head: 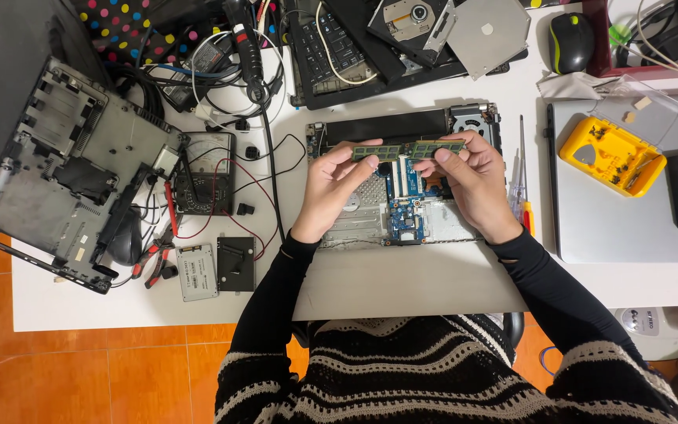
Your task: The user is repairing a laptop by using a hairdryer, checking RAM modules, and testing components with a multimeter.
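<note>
From the head camera, the person's two hands meet above an opened laptop [402, 204] on a white table [80, 302]. Each hand grips a green memory module. The left hand [331, 188] pinches the left memory module [376, 151] between thumb and curled fingers; the right hand [472, 184] pinches the right memory module [437, 146] the same way. Both sticks are thin, narrow green boards with dark chips along their faces.

Their long axes run left to right across the view, nearly end to end, the right one sitting slightly higher. They hover over the upper part of the laptop's exposed blue circuit board [406, 208], just below the dark battery bay [390, 127].

The outer end of each module is covered by the fingers holding it, and whether the inner ends touch cannot be told. The edge contacts are too small to make out.

A screwdriver [523, 184] with a yellow and red handle lies just right of the laptop, and a yellow screw tray [610, 155] sits further right. A multimeter [205, 173] with red and black leads rests to the left, near a grey drive [196, 272].
</note>
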